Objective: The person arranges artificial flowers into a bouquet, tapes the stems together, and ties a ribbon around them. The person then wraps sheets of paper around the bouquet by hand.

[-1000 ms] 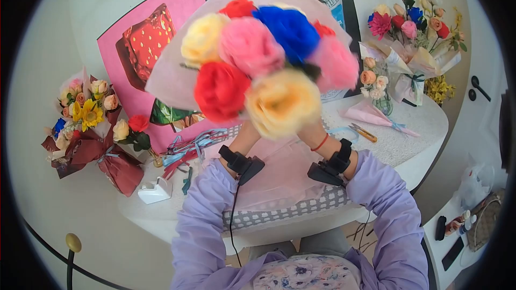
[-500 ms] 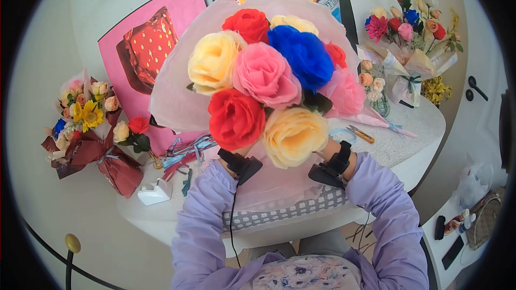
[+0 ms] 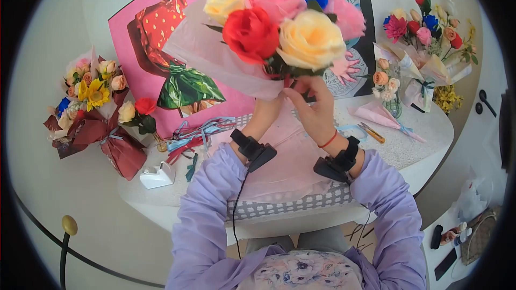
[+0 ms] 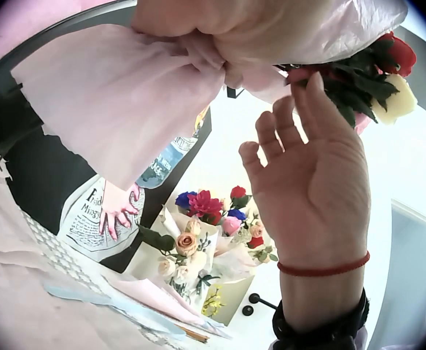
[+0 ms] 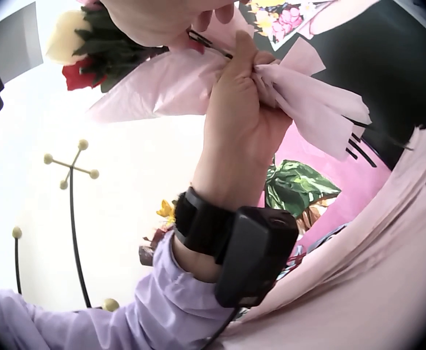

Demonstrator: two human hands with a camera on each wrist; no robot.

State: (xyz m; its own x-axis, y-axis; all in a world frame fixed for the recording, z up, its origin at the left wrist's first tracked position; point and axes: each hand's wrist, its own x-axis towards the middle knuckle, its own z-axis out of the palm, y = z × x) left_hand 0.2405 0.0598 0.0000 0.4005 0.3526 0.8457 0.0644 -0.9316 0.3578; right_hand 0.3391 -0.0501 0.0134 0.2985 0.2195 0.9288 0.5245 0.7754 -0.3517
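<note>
A bouquet of large red, cream, pink and blue flowers (image 3: 251, 35) is held up, tilted away, with pale pink wrapping (image 3: 215, 56) behind it. Below the blooms my left hand (image 3: 266, 115) grips the gathered wrapping; its fingers (image 5: 238, 62) curl round the neck in the right wrist view, and dark stem ends (image 5: 360, 153) stick out beneath. My right hand (image 3: 318, 110) is at the base of the blooms. The left wrist view shows its thumb and forefinger pinching a small dark red piece (image 4: 297, 75) by the leaves, the other fingers loosely bent.
Pink wrapping sheets (image 3: 285, 166) cover the table middle. Ribbons (image 3: 196, 135) and a white tape dispenser (image 3: 157, 175) lie left, scissors (image 3: 372, 132) right. Wrapped bouquets stand on the left (image 3: 110, 147) and right (image 3: 422, 72); posters (image 3: 126, 37) stand behind.
The bouquet has tipped away and up, uncovering both hands beneath the blooms. My right hand shows at the base of the flowers, apart from my left hand. The view has shifted slightly.
</note>
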